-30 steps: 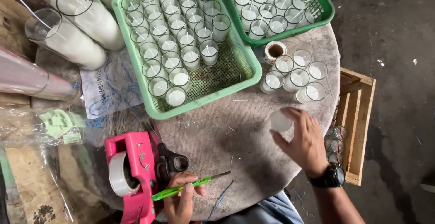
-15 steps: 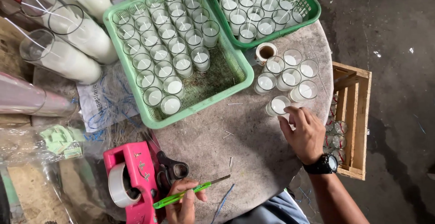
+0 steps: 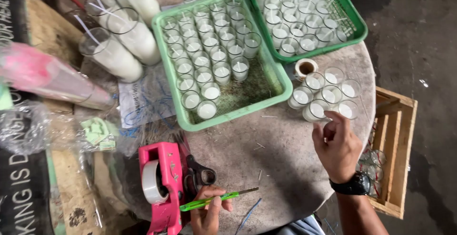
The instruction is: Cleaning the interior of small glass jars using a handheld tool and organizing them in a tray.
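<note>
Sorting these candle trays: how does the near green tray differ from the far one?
The near green tray lies whole in view; the far green tray is cut off by the frame's top. The near tray has bare mesh floor at its right; the far tray looks packed with candle glasses. Both are green mesh trays holding small white-wax candle glasses.

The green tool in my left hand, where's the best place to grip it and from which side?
Grip the green handle, not the thin dark tip pointing right. It lies nearly flat, so probably come from above, near where the left hand pinches it, clear of the pink tape dispenser.
</note>
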